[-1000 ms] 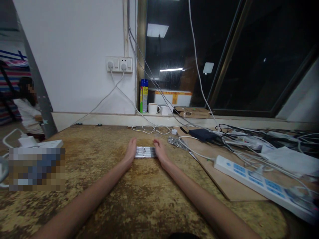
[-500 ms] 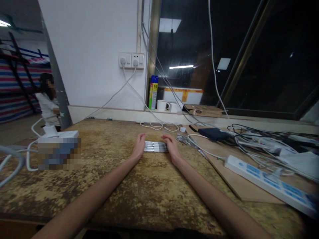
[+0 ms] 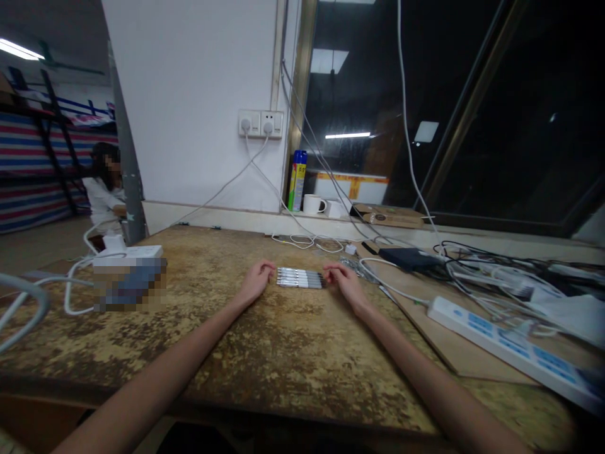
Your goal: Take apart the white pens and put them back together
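Several silver-and-white pens [image 3: 301, 278] with dark ends lie side by side in a neat row on the worn wooden table [image 3: 265, 353]. At the left end of the row rests my left hand [image 3: 258, 281], a small gap from the pens, its fingers loosely bent and holding nothing. My right hand [image 3: 346, 284] is at the dark ends on the other side, fingers curved towards them with a gap to the thumb. Whether its fingertips touch the pens I cannot tell.
To the right, a white power strip [image 3: 505, 347] and tangled cables lie on a brown board [image 3: 425, 315] near a dark flat box [image 3: 410, 258]. On the sill stand a spray can [image 3: 297, 181] and a white mug [image 3: 312, 203]. A person [image 3: 104, 195] sits far left.
Both hands have drawn apart from the ends of the pens, left hand leftwards and right hand rightwards. The row stays together on the table. The view has shifted slightly.
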Tool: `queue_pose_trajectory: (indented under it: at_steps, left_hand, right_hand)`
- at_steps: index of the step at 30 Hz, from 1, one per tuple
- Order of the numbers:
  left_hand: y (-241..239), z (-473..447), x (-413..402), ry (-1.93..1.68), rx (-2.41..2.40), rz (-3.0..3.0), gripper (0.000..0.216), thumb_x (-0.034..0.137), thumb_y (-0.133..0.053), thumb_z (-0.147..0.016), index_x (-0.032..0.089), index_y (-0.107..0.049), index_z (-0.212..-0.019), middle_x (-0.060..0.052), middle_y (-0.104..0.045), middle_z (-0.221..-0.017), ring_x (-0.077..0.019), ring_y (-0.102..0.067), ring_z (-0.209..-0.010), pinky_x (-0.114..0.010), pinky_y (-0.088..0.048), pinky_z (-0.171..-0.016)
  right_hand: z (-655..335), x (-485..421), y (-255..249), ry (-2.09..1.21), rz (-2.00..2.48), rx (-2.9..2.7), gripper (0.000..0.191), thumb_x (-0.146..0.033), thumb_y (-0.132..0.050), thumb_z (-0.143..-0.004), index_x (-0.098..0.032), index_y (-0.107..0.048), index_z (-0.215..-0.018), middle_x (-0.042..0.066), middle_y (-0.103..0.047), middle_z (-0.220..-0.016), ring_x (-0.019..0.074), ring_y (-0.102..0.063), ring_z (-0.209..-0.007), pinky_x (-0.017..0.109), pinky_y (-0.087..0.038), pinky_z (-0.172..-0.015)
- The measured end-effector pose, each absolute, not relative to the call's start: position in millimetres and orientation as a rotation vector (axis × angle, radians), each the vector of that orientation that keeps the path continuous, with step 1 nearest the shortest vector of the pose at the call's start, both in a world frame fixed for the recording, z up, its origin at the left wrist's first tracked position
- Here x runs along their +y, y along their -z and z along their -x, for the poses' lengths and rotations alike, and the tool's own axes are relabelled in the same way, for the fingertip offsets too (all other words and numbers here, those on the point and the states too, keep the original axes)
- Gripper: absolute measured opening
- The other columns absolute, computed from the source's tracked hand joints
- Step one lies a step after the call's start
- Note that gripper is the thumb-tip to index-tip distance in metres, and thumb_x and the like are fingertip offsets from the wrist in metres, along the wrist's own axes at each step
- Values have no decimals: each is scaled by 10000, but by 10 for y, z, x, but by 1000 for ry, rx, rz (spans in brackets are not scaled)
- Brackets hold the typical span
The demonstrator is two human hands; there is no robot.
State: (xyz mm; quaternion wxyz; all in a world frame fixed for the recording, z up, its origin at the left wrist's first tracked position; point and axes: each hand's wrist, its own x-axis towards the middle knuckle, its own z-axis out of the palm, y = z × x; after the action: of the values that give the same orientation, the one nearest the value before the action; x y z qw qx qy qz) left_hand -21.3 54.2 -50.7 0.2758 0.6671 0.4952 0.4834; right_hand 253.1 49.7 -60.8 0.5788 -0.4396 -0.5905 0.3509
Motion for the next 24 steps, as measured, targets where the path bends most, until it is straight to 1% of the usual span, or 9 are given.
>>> queue_pose_trajectory:
  at_steps: [3,5,7,10,15,24]
  left_hand:
    - [511,265,552,-1197,1291,-1885,258,164,-460,-814,158,-717,-827,2,-580,-645,-174,-528,-637,-263,-419,-628]
    - [516,295,554,-1150,1273,-1931,265,182,-464,-805,157,-727,-823,14,-543,-598,-168,-489,-598,-259,-378,-588]
    - [524,320,551,-1121,1259,-1966,266,199,-460,-806,158,-722,-822,19,-530,-589,-164,-473,-587,-255,-350,-570]
    - [533,343,539,-1085,1243,-2006,260,211,-455,-800,161,-709,-824,21,-528,-596,-160,-467,-585,-254,-328,-560]
    - [526,346,525,-1056,1218,-2035,280,227,-434,-813,160,-703,-854,9,-570,-656,-158,-501,-612,-255,-346,-578]
    - [536,348,547,-1021,1191,-2062,290,229,-434,-816,159,-710,-872,-2,-595,-682,-157,-527,-642,-251,-378,-609]
  right_hand:
    - [-2614,476,646,-827,1071,-1507,259,-355,-540,-781,-172,-700,-870,5,-606,-613,152,-488,-525,260,-366,-505]
    - [-2652,477,683,-801,1086,-1541,279,-353,-521,-789,-167,-708,-881,-16,-556,-583,139,-434,-493,256,-314,-486]
    - [-2673,486,715,-749,1091,-1538,289,-348,-507,-791,-162,-713,-872,-22,-534,-571,140,-427,-499,258,-314,-501]
    - [-2682,494,736,-677,1119,-1527,287,-331,-495,-782,-161,-714,-855,-16,-543,-574,152,-455,-529,263,-335,-528]
    - [-2671,476,717,-622,1163,-1556,284,-300,-476,-784,-166,-718,-848,-6,-572,-602,162,-493,-566,265,-351,-555]
    - [-2659,449,703,-620,1197,-1556,289,-289,-464,-782,-167,-718,-844,-5,-577,-585,163,-483,-536,267,-330,-525]
